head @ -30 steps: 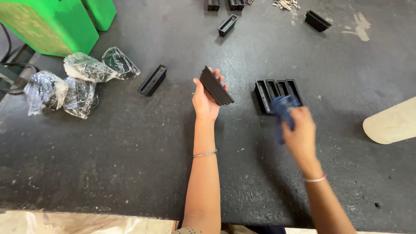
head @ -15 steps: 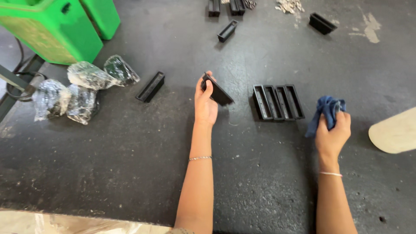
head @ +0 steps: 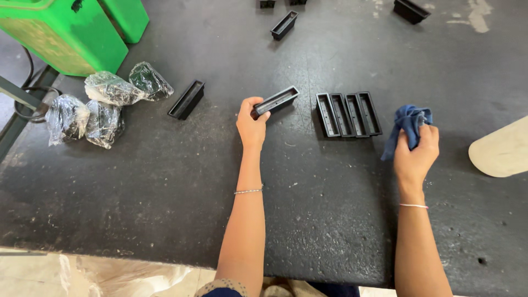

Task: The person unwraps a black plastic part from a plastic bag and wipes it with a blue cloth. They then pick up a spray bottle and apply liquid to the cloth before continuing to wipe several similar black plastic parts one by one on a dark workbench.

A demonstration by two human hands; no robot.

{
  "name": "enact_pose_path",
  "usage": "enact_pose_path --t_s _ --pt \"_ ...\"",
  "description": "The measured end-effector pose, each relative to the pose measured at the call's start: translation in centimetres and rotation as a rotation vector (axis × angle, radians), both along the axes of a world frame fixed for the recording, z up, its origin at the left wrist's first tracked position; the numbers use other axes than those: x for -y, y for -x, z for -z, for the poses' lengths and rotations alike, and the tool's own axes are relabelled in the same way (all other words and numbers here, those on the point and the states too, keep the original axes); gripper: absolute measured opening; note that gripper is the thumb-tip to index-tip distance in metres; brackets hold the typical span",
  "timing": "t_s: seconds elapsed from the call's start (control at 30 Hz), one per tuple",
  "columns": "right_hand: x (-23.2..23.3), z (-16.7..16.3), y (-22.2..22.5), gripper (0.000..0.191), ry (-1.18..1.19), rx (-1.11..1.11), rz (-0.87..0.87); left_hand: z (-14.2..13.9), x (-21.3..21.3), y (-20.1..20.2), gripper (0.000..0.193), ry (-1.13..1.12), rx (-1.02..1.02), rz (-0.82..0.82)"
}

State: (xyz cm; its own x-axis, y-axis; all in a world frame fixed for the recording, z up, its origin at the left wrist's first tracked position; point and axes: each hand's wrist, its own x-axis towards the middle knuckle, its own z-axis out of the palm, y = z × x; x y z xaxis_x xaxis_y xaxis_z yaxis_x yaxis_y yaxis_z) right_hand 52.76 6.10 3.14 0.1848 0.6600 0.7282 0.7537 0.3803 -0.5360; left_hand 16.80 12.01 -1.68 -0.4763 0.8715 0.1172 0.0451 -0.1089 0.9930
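My left hand (head: pixel 252 122) grips one end of a long black plastic tray-shaped part (head: pixel 278 100), holding it just above the dark table (head: pixel 165 181) with its open side showing. Just right of it, three matching black parts (head: pixel 348 114) lie side by side in a row. My right hand (head: pixel 416 153) is closed around a crumpled blue cloth (head: pixel 408 124), to the right of that row and clear of it.
Another black part (head: pixel 187 99) lies left of my left hand. More lie at the far edge (head: pixel 284 25), (head: pixel 409 10). Several clear plastic bags of dark pieces (head: pixel 104 102) sit at the left by green bins (head: pixel 66 33). A pale wooden board (head: pixel 500 149) lies at the right.
My right hand with the blue cloth has moved off the row of black parts to the right. My left hand has turned its black part and lowered it toward the table.
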Motion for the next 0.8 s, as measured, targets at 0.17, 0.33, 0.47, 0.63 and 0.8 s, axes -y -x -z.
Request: enact_pose_path --t_s 0.17,0.33,0.47,0.63,0.8 --pt "-0.1 0.3 -0.3 0.020 0.021 -0.047 0.004 0.2 0.7 0.3 0.074 0.089 -0.490 -0.152" --pt "-0.3 0.3 -0.7 0.020 0.030 -0.055 0.017 0.1 0.6 1.6 0.078 0.097 -0.350 -0.039" --pt "-0.6 0.3 -1.0 0.021 0.015 -0.075 0.013 0.6 0.5 1.4 0.060 0.093 -0.417 0.000" --pt "-0.6 0.0 -1.6 0.021 0.013 -0.109 0.015 0.6 0.3 -1.2 0.059 0.077 -0.494 0.022" --pt "-0.6 -1.1 -1.6 0.020 0.035 -0.152 0.024 -0.7 0.6 -2.6 0.064 0.123 -0.258 0.051"
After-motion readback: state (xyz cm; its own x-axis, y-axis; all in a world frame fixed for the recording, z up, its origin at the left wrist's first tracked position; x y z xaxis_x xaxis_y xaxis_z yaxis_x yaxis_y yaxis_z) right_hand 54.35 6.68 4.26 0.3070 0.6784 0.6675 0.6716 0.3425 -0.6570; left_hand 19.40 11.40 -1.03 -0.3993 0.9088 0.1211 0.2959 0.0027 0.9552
